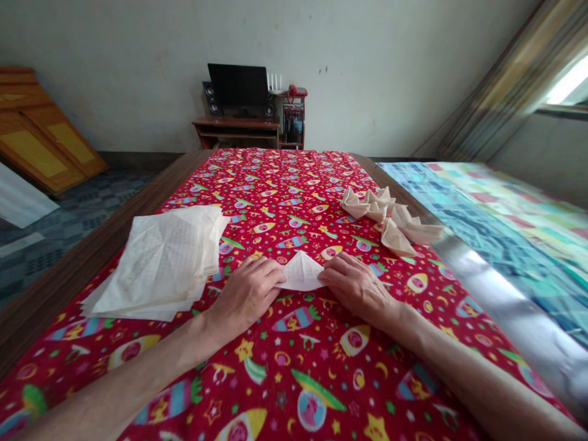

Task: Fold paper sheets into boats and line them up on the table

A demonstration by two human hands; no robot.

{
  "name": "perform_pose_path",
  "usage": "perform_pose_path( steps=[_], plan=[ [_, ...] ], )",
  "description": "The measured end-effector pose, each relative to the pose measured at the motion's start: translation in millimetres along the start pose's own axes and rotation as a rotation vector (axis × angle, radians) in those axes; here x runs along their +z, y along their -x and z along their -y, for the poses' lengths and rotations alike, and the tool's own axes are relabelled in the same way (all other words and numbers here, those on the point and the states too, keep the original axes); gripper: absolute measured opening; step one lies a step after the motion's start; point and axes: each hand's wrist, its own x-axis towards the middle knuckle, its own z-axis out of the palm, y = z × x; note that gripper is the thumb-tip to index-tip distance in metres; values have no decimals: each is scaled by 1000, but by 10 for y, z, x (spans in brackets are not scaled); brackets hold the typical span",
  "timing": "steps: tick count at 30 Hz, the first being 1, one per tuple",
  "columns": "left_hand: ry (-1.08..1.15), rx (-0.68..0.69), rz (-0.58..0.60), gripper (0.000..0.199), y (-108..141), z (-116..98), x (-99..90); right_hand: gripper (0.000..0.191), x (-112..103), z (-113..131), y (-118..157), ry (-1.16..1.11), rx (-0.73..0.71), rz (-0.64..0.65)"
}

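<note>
A small folded sheet of paper (301,271), triangular with its peak pointing away from me, lies on the red patterned cloth. My left hand (257,278) has its fingers closed on the paper's left corner. At the opposite corner, my right hand (351,278) grips it in the same way, its thumb mostly hidden. Left of my left hand rests a stack of thin, creased off-white paper sheets (160,263). Beyond my right hand, several folded paper boats (397,236) with pointed ends sit in a cluster near the table's right side.
The red cloth (285,184) with rockets and stars covers most of the brown table (151,196). A bed with a blue checked cover (487,226) adjoins on the right. Against the far wall are a desk (236,124), a monitor (239,86) and a red telephone (296,92). A wooden cabinet (48,131) stands left.
</note>
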Motion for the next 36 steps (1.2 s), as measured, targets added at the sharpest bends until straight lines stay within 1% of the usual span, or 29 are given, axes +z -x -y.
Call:
perform_pose_path(
  steps=[3,7,9,12,16,19,22,28,32,36],
  plan=[
    [88,-31,-42,10,50,40,23,25,20,-83,52,-114,14,5],
    [272,-93,-93,12,54,84,61,22,59,-196,76,-347,89,0],
    [348,-141,-95,16,42,101,67,23,47,-211,67,-433,139,9],
    [378,-198,-73,21,24,120,63,28,7,-187,46,-475,222,20],
    [314,-241,-64,22,-3,143,73,33,-6,-154,39,-411,333,3],
    [244,-267,-57,23,-22,164,93,34,13,-154,44,-331,422,-14],
    [192,-267,-53,24,-39,184,105,33,22,-158,48,-282,480,2],
    [118,-264,-41,24,-65,207,103,29,-3,-149,52,-230,489,57],
    [95,-255,-50,24,-70,209,117,24,-13,-131,66,-164,433,55],
    [77,-250,-59,24,-67,200,132,25,15,-131,82,-80,399,58]
  ],
)
